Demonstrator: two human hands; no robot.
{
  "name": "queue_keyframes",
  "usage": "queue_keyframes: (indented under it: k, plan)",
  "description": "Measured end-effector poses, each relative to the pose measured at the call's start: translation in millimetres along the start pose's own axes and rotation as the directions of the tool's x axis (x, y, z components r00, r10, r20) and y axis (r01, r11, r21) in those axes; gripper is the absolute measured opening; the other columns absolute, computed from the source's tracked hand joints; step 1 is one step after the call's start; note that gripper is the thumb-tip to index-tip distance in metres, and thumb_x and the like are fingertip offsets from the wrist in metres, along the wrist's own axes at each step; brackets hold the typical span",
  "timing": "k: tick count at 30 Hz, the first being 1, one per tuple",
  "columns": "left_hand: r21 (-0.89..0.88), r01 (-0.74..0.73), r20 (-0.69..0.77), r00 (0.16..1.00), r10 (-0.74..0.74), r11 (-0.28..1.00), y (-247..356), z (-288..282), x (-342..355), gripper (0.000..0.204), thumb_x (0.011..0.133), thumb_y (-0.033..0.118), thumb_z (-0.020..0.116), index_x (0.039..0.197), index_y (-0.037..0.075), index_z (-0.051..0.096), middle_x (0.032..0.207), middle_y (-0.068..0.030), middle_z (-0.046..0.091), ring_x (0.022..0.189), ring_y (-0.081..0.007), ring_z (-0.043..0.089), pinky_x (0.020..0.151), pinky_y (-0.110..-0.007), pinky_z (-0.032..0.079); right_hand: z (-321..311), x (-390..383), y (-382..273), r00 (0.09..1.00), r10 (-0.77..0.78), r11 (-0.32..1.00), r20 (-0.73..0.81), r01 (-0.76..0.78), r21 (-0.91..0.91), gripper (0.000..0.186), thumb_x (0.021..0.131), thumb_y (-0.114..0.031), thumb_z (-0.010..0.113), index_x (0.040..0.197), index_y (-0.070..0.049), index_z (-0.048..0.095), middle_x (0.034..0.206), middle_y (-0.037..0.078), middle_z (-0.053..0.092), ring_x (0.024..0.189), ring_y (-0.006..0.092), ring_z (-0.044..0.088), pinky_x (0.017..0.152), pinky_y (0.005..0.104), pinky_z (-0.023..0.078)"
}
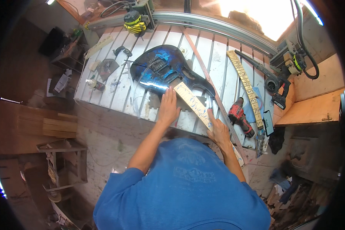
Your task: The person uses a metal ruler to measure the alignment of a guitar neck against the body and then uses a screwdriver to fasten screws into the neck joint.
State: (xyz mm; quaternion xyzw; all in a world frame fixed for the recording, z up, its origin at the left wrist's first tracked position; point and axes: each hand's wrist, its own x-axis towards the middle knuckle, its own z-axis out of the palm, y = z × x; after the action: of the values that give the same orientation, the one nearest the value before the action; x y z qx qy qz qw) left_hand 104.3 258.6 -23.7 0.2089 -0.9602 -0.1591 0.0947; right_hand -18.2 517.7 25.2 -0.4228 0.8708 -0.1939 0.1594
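Glossy blue-black electric guitar body (163, 52) lies mid-way along the white slatted table (115, 86); clock centred on it. Left to right: small white plastic bottle (95, 84), between 8 and 9 o'clock, on its side. Thin dark wires or strings trail off the body at 9; could snag on a sleeve and drag it. Left hand (168, 108) at 6, fingers flat and together, tips at the body's lower edge. Pressing unevenly might slide the body or mark the finish. Pale wooden inlaid neck (190, 99) points to 5, outer end near the table's edge; a bump there could twist it off line. Right hand (219, 131), apart from the left, at that end, index finger extended; can't tell if clamped. Red-and-black cordless drill (239, 117) at 4, near; a careless elbow could knock it.
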Motion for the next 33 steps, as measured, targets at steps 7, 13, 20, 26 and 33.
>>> queue_keyframes:
  k: [7, 13, 20, 26, 33]
  plan:
    - [-0.037, 0.019, -0.032, 0.999, -0.02, 0.999, 0, 1, -2, 0.095, 0.083, 0.02, 0.076, 0.156, -0.01, 0.023, 0.167, -0.0277, 0.019, 0.156, -0.041, 0.018, 0.127, -0.049, 0.02, -51, 5, -44, 0.996, 0.069, 0.987, 0.062, -0.059, -0.148, 0.091, 0.074, -0.014, 0.073, 0.158, -0.017, 0.039, 0.09, 0.024, 0.065, 0.08, 0.0454, 0.069, 0.076, 0.0537, 0.056]
    - [-0.078, 0.019, -0.031, 0.999, -0.021, 0.997, -1, -4, -5, 0.097, 0.082, 0.019, 0.076, 0.157, -0.01, 0.022, 0.167, -0.0269, 0.018, 0.157, -0.0406, 0.017, 0.127, -0.049, 0.02, -64, 1, -62, 0.995, 0.063, 0.979, 0.078, -0.046, -0.2, 0.089, 0.074, -0.013, 0.071, 0.158, -0.017, 0.04, 0.09, 0.024, 0.066, 0.078, 0.0443, 0.069, 0.074, 0.0528, 0.056]
    - [-0.151, 0.02, -0.072, 0.997, -0.031, 0.988, -5, -5, -6, 0.089, 0.083, 0.018, 0.074, 0.154, -0.01, 0.029, 0.166, -0.0269, 0.023, 0.155, -0.0402, 0.021, 0.126, -0.048, 0.023, -71, 11, -64, 0.995, 0.045, 0.975, 0.093, -0.023, -0.223, 0.081, 0.084, -0.028, 0.075, 0.157, -0.021, 0.043, 0.088, 0.02, 0.065, 0.077, 0.0403, 0.068, 0.071, 0.0516, 0.055]
    - [-0.431, -0.049, -0.297, 0.951, -0.09, 0.901, -26, -13, 31, 0.034, 0.093, 0.011, 0.063, 0.123, -0.005, 0.065, 0.126, -0.0235, 0.066, 0.124, -0.0411, 0.057, 0.108, -0.046, 0.044, -31, -2, -41, 0.997, 0.083, 0.988, 0.004, -0.082, -0.131, 0.074, 0.09, -0.038, 0.075, 0.157, -0.027, 0.045, 0.084, 0.016, 0.061, 0.074, 0.0359, 0.065, 0.068, 0.0481, 0.052]
    - [-0.409, -0.089, -0.099, 0.994, 0.052, 0.908, -50, -18, 81, 0.019, 0.093, 0.016, 0.064, 0.098, 0.001, 0.075, 0.095, -0.0205, 0.072, 0.096, -0.04, 0.063, 0.091, -0.049, 0.048, 8, -2, -9, 0.998, -0.009, 0.988, -0.065, -0.001, -0.152, 0.075, 0.09, -0.039, 0.074, 0.158, -0.033, 0.042, 0.085, 0.015, 0.058, 0.068, 0.0355, 0.066, 0.061, 0.0478, 0.054]
